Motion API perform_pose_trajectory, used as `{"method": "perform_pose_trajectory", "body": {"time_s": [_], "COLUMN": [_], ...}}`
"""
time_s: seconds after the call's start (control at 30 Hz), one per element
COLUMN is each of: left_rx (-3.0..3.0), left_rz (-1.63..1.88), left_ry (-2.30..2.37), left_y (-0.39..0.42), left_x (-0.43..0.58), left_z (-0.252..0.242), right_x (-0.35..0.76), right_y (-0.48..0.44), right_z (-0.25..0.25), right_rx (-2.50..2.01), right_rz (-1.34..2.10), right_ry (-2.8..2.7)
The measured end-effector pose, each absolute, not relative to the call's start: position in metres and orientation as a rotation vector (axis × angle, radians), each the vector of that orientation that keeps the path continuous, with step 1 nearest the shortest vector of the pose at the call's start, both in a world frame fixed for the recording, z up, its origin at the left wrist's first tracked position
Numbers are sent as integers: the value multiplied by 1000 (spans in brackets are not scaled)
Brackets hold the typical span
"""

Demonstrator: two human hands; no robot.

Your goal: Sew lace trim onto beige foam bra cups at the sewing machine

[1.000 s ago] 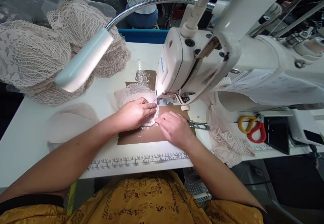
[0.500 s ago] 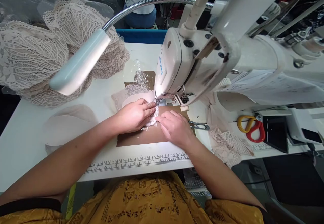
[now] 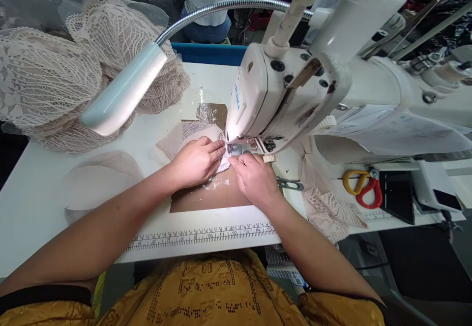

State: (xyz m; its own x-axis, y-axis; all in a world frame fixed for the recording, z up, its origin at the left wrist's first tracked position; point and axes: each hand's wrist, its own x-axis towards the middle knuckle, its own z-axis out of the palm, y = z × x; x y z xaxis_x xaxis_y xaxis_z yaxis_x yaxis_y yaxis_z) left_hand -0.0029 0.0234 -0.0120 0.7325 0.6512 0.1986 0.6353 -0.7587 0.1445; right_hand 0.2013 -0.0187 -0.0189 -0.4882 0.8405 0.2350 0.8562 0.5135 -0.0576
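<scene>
A white sewing machine (image 3: 250, 95) stands over the white table, its needle area just beyond my fingers. Pale lace fabric (image 3: 197, 129) runs under the presser foot, over a brown taped sheet (image 3: 206, 198). My left hand (image 3: 199, 161) lies flat on the fabric left of the needle, fingers stretched toward it. My right hand (image 3: 256, 178) is closed, thumb and forefinger pinching the lace edge just in front of the needle; its other fingers are curled.
Stacked lace pieces (image 3: 47, 85) lie at the left, near a sheer cup-shaped piece (image 3: 103, 178). A lamp (image 3: 125, 90) hangs over them. Small snips (image 3: 291, 184), more lace (image 3: 328, 208) and red-and-yellow scissors (image 3: 372, 188) are at the right. A person (image 3: 206, 1) sits beyond the table.
The lace has moved away from me, toward the needle, and has turned slightly. My left hand has shifted slightly left, and my right hand has moved forward a little.
</scene>
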Motion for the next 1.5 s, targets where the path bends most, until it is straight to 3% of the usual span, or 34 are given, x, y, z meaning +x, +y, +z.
{"method": "perform_pose_trajectory", "body": {"time_s": [0.53,1.1,1.5], "left_rx": [2863,2861,2782], "left_rz": [365,448,519], "left_ry": [825,973,1191], "left_y": [16,22,33], "left_x": [-11,-11,-12], "left_z": [-3,-13,-17], "right_x": [207,199,206], "right_y": [-25,-19,-18], "right_z": [-16,-17,-19], "right_rx": [-1331,-1556,-1393], "right_rz": [36,-86,8], "right_ry": [-2583,-2547,-2480]}}
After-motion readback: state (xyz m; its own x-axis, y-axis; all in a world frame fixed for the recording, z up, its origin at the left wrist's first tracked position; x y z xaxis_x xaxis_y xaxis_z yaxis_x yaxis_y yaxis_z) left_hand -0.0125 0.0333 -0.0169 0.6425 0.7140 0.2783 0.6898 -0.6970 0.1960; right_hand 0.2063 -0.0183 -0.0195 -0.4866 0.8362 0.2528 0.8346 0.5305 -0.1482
